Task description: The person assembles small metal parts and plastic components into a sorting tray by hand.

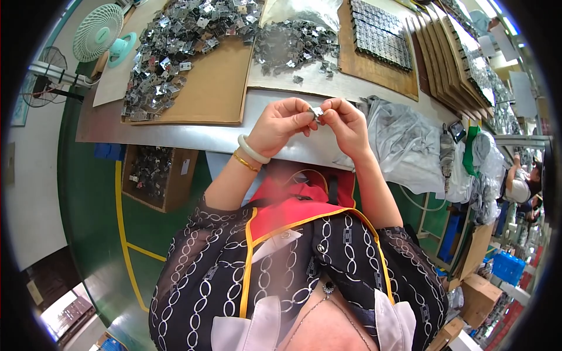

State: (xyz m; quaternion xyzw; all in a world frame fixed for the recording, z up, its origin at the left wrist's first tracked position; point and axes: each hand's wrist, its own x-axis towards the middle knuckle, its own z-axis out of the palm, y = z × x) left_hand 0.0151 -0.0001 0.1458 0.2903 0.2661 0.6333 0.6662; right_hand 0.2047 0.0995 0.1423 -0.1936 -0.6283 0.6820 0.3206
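Observation:
Just above the near edge of the metal table [175, 133], my two hands meet around a small shiny metal part [317, 112]. My left hand [280, 124] pinches one side of it between thumb and fingers. On the other side, the fingertips of my right hand [346, 126] are closed on it too. Fingers cover much of the part, so its exact shape is hard to make out. Beyond my hands lies a loose pile of similar metal parts [295, 47]. A larger heap of them [158, 73] spreads over a brown board [219, 88] at left.
Rows of metal parts [380, 35] stand on a board at far right, beside stacked boards [451, 64]. Grey cloth and plastic [404, 137] lie right of my hands. A green fan [96, 32] stands at far left. Below the table edge sits a cardboard box [175, 181] of parts.

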